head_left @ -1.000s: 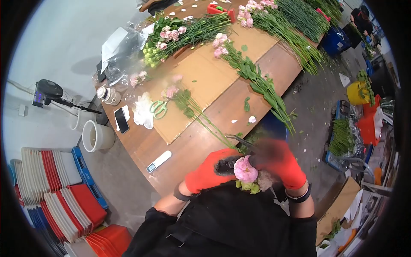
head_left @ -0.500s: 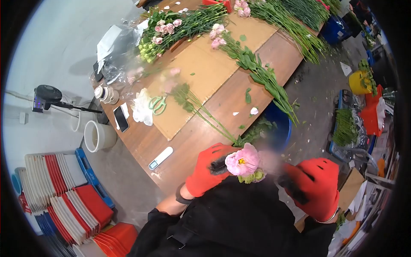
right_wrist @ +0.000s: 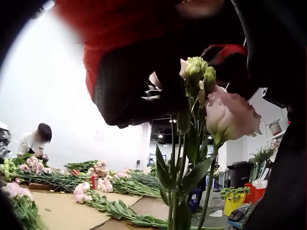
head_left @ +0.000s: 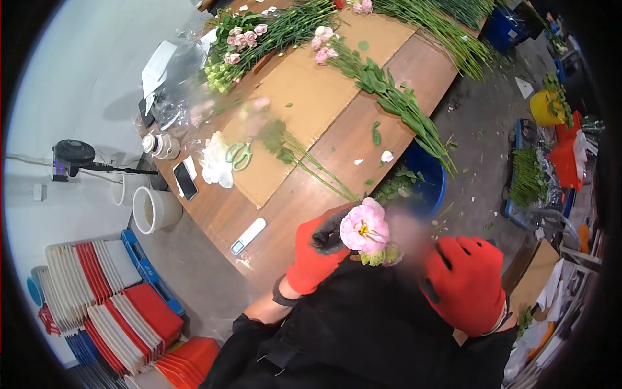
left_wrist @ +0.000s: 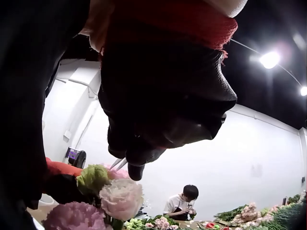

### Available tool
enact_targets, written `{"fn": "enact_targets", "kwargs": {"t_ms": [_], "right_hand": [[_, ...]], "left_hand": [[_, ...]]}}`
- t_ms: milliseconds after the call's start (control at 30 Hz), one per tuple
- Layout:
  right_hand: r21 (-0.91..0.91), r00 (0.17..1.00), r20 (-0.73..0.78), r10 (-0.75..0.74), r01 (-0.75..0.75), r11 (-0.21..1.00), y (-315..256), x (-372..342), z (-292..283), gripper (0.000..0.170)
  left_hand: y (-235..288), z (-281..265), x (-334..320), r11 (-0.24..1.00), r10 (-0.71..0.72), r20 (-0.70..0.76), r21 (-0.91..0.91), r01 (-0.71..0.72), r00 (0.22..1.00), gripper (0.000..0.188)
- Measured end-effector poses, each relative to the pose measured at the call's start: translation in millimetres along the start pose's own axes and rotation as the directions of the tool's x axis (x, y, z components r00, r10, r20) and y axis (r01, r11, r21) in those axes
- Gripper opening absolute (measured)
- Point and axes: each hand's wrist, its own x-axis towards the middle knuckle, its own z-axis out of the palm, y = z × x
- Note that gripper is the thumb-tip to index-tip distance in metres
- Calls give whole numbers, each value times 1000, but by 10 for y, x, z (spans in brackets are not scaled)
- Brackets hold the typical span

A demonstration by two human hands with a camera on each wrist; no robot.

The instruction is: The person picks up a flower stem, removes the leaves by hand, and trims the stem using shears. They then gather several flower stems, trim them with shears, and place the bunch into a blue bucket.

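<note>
In the head view my red-gloved left hand (head_left: 317, 246) grips flower stems just below a fully opened pink lisianthus (head_left: 364, 225). Greenish blooms (head_left: 374, 256) sit under that flower. My right hand (head_left: 466, 285), also gloved in red, is curled a little to the right of the blossoms; a blurred patch lies between them. Thin metal tips of a tool (left_wrist: 118, 164) poke from dark-palmed fingers above the blossoms in the left wrist view. The right wrist view shows a pale pink lisianthus (right_wrist: 232, 115) with green buds (right_wrist: 195, 68) and leafy stems beside a dark glove palm.
On the wooden table (head_left: 304, 214) lie cut stems, green-handled scissors (head_left: 238, 156), a phone (head_left: 185, 180) and a white handheld device (head_left: 249, 236). Leafy stems (head_left: 402, 104) overhang its right edge above a blue bin (head_left: 435, 188). Another person (left_wrist: 182, 203) works behind.
My right hand has pulled away rightward from the blossoms, and the dark slender tool seen near the stems no longer shows there. The left hand keeps its grip, raising the pink bloom slightly.
</note>
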Motion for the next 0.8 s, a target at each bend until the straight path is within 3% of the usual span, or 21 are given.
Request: {"fn": "enact_targets", "kwargs": {"t_ms": [400,500,600,667,800], "right_hand": [[-74,999,-5,-50,50,996,-92,-46,44,33],[-113,998,-20,-64,62,992,-131,-33,44,30],[-157,996,-63,-70,60,986,-189,-62,54,27],[-143,995,-82,-56,44,989,-205,-75,38,25],[-70,999,31,28,-26,997,-255,9,-217,38]], "left_hand": [[8,-5,-75,998,38,-14,51,-37,999,46],[-52,-19,-106,992,76,-19,106,-73,997,47],[-62,-20,-139,947,123,-19,301,-112,992,48],[-72,-22,-133,944,165,-22,293,-152,986,48],[-85,-18,-125,936,194,-17,302,-180,981,49]]}}
